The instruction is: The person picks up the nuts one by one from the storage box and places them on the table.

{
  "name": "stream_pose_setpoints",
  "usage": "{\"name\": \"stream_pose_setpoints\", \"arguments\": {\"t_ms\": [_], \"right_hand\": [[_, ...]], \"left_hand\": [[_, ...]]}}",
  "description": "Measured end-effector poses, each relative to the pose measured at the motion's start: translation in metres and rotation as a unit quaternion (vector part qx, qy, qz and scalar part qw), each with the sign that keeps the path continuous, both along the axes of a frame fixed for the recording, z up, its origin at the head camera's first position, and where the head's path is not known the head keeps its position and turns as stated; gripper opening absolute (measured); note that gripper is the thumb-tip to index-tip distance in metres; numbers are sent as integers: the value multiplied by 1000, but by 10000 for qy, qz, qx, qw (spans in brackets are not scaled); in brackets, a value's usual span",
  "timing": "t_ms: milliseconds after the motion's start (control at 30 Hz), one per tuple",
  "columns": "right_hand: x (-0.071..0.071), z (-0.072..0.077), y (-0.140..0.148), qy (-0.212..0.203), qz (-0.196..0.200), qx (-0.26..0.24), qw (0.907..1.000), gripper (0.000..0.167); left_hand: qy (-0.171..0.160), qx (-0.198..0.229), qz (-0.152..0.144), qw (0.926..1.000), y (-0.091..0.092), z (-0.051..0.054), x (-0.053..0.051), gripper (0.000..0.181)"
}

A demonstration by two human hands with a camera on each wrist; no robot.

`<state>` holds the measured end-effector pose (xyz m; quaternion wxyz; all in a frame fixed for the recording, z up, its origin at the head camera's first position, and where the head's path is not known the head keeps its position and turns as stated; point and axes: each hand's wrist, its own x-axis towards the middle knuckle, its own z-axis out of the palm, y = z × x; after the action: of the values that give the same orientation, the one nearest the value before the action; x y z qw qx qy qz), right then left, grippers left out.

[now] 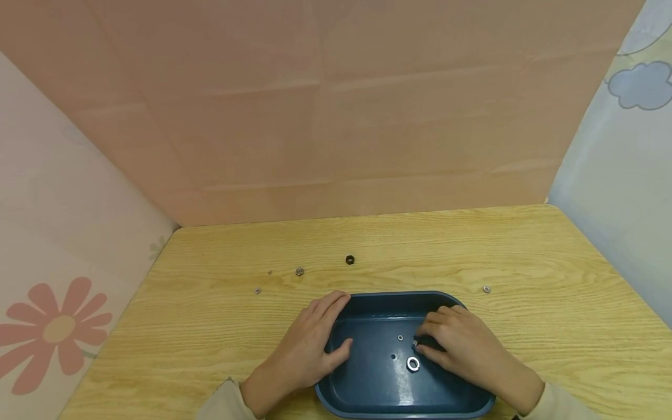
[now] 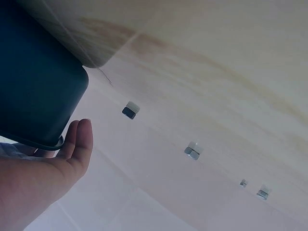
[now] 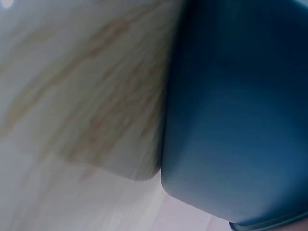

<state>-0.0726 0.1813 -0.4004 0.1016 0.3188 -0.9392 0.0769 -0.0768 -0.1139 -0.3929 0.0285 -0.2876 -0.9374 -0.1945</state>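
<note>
A blue tray [image 1: 367, 385] stands at the table's front, its outer side [image 3: 231, 144] filling much of the right wrist view. My left hand [image 1: 310, 344] rests on its left rim with extended fingers, also seen below the tray's corner as a hand [image 2: 57, 168] in the left wrist view. Over the tray's right part, my right hand [image 1: 467, 347] pinches a small metal nut [image 1: 415, 345] between thumb and fingers. Inside lie a large silver nut [image 1: 413, 364], a small nut [image 1: 400, 338] and a tiny dark piece [image 1: 393, 356].
Behind the tray lie a black nut [image 1: 350, 259], a silver nut [image 1: 300, 272] and two smaller pieces, one a little nut [image 1: 257, 290]. Another nut [image 1: 486, 289] lies behind the tray's right end. A brown paper sheet [image 1: 325, 116] stands along the table's back edge.
</note>
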Motion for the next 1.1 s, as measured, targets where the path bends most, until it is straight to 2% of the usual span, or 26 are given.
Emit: {"name": "stream_pose_setpoints", "arguments": {"t_ms": [233,533,733,933,1100], "right_hand": [[1,0,0,-7,-41,-12,10000,18],[0,1,-2,-64,-108,209,9997,13],[0,0,-2,81,-107,156,9998,21],[-1,1,-3,146,-123,282,9994,17],[0,1,-3,155,-63,247,9996,22]], "left_hand": [[18,-3,-3,10000,0,0,0,70],[32,-21,20,10000,0,-1,0,70],[-36,-35,26,10000,0,0,0,70],[-129,-64,39,9999,0,1,0,70],[-141,-106,36,9998,0,2,0,69]]}}
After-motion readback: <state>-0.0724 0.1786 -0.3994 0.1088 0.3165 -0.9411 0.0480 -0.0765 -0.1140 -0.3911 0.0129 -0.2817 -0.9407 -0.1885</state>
